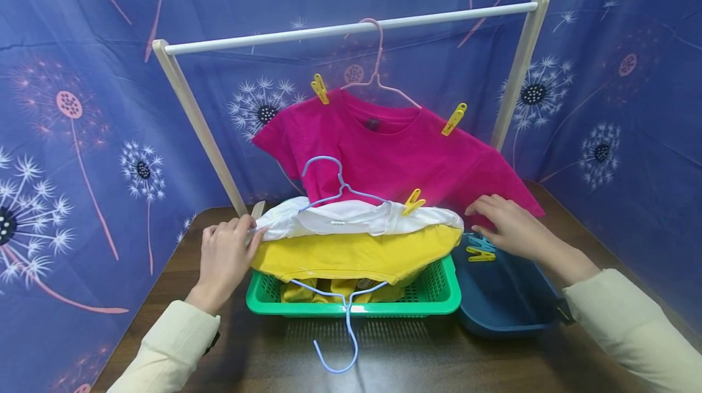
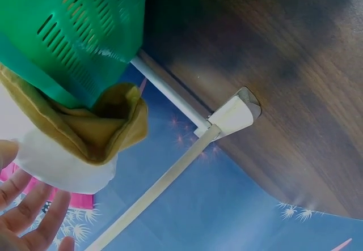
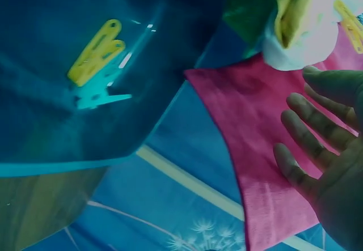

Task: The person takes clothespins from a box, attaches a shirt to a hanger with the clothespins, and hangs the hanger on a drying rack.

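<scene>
A white shirt [image 1: 323, 219] on a blue hanger [image 1: 341, 181] lies over the back of the green basket [image 1: 452, 295], a yellow clothespin [image 1: 414, 202] at its right shoulder. In front of it is a yellow shirt [image 1: 351, 253], with a second blue hanger [image 1: 349, 323] whose hook points toward me. My left hand [image 1: 227, 253] is at the white shirt's left end, fingertips right at the cloth; the left wrist view shows its fingers [image 2: 35, 208] spread. Beside the right end, my right hand [image 1: 510, 228] has its fingers [image 3: 309, 135] apart, nothing between them.
Behind, a magenta shirt [image 1: 395, 149] with two yellow clothespins [image 1: 454, 119] hangs by a pink hanger [image 1: 377, 67] from a rack's white rod [image 1: 263, 39]. A dark blue bin [image 1: 499, 295] holds yellow and blue clothespins [image 1: 481, 254], right of the basket on the wooden table [image 1: 263, 350].
</scene>
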Demonstrator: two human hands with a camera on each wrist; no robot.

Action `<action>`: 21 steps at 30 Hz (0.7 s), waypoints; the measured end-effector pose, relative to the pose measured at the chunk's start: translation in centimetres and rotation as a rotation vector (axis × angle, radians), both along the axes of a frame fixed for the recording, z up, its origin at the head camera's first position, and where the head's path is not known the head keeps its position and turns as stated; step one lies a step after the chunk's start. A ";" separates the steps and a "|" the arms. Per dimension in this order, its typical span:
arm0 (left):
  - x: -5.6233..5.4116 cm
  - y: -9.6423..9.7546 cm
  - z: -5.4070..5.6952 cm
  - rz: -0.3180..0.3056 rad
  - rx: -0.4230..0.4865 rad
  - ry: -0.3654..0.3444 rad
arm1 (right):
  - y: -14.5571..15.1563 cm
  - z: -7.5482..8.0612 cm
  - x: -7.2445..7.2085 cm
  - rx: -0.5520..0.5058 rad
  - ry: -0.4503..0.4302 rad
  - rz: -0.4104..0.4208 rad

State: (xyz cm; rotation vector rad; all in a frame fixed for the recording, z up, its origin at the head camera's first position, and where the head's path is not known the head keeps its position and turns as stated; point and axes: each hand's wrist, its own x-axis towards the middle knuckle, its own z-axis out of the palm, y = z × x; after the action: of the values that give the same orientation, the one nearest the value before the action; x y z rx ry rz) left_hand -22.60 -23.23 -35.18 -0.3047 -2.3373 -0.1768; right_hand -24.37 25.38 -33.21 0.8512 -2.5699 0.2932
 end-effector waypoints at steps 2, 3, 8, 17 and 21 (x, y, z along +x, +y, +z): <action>0.0 0.0 0.0 -0.003 0.003 0.006 | 0.3 -0.5 -0.1 0.030 -0.002 0.000; 0.1 0.0 0.0 -0.005 0.003 0.010 | 0.4 -0.8 -0.1 0.041 -0.009 -0.001; 0.1 0.0 0.1 -0.013 0.004 0.020 | 0.7 -1.9 -0.2 0.099 -0.051 -0.011; 0.2 -0.1 0.1 -0.011 0.003 0.021 | 0.7 -3.0 -0.7 0.238 -0.084 -0.056; 0.2 -0.1 0.1 -0.011 0.002 0.020 | 0.6 -3.6 -1.0 0.316 -0.069 -0.063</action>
State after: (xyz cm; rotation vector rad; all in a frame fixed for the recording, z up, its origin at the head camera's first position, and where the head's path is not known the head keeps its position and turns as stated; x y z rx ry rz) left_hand -22.40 -23.28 -35.11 -0.3173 -2.3158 -0.1806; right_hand -25.34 26.01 -36.83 0.8776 -2.7454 -0.1084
